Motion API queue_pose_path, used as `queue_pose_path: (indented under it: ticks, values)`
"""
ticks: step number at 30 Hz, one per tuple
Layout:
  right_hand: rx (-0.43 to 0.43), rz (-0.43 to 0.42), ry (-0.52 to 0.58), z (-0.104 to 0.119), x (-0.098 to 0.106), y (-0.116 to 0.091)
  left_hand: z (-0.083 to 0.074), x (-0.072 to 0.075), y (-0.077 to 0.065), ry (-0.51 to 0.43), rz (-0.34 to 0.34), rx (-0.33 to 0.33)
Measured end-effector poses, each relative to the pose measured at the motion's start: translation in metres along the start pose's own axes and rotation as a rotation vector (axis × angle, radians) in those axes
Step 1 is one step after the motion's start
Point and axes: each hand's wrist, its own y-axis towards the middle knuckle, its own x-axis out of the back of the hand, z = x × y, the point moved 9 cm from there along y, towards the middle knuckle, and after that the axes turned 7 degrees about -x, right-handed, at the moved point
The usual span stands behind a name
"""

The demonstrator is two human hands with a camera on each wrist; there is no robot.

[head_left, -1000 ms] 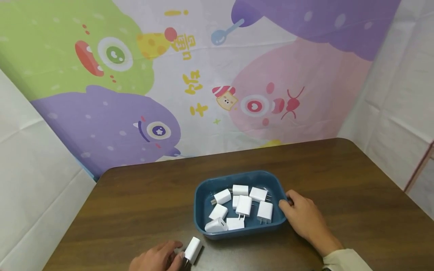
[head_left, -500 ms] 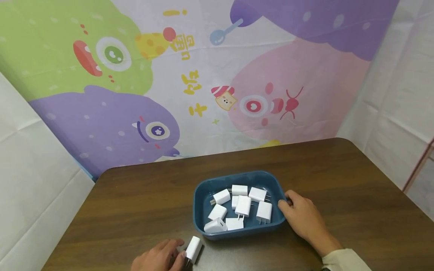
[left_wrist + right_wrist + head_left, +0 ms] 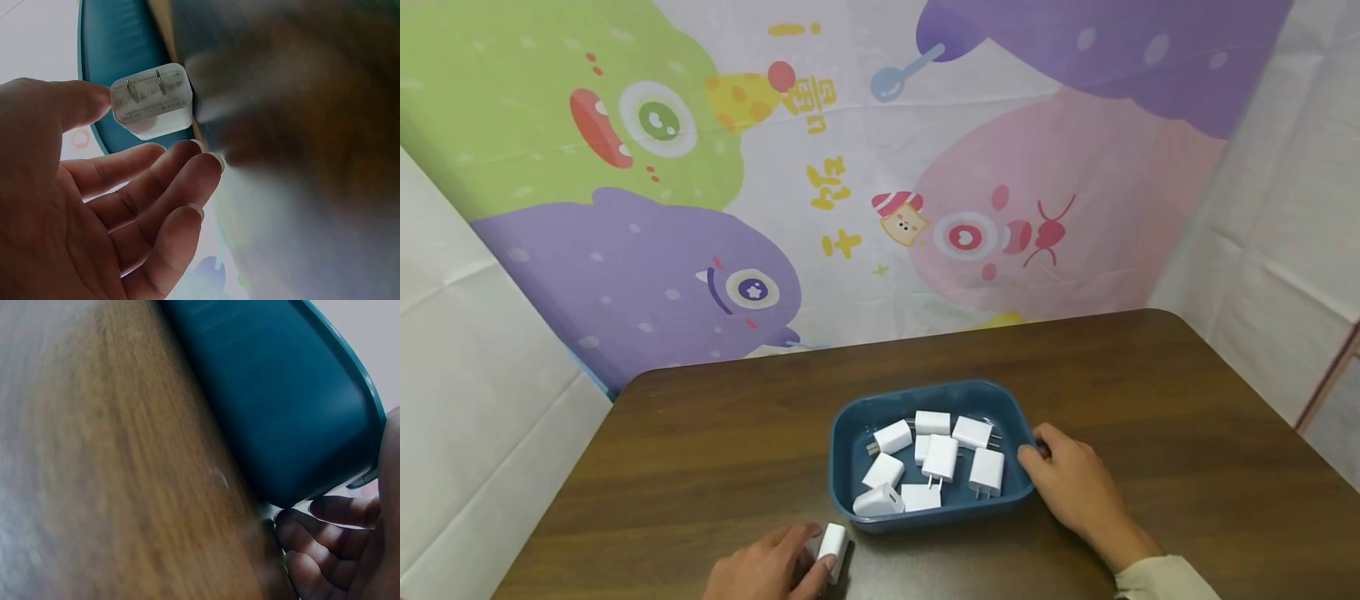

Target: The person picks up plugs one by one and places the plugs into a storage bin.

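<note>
A white plug charger (image 3: 832,552) lies on the table by the near-left corner of a blue plastic tray (image 3: 940,518). My left hand (image 3: 769,567) is around the charger, thumb at one side and index finger near the other. In the left wrist view, the charger's two prongs (image 3: 160,83) face the camera; the thumb touches its edge and the other fingers are loosely bent, apart from it. My right hand (image 3: 1071,479) grips the tray's right end, thumb at the rim; its fingers (image 3: 312,550) curl by the tray's outer wall.
Several white plug chargers (image 3: 940,458) lie jumbled inside the tray. The brown wooden table (image 3: 700,450) ends at a printed cartoon cloth (image 3: 850,308) behind it. White cloth (image 3: 1285,208) hangs at both sides.
My left hand has moved slightly right, so its thumb and index finger now overlap the charger more. The tray and my right hand have stayed in place.
</note>
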Motion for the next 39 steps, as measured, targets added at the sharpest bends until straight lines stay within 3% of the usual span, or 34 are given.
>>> queue_pose_path:
  ticks: [6,13,17,24,39]
  values:
    - [0.001,-0.010,0.004,0.001,0.001,0.001,-0.004,-0.005,0.002,-0.020,0.043,0.006]
    - [-0.002,-0.012,0.004,0.001,0.001,0.001,-0.012,-0.008,0.003,0.124,0.056,-0.056]
    - [-0.002,-0.013,0.003,0.000,0.001,0.000,-0.010,-0.009,0.002,0.154,0.063,-0.069]
    - [-0.002,-0.012,0.011,0.000,0.000,-0.001,0.000,-0.012,0.002,0.134,0.093,-0.027]
    - [-0.012,0.006,0.007,0.001,0.000,0.000,0.013,-0.006,-0.004,0.079,0.004,0.009]
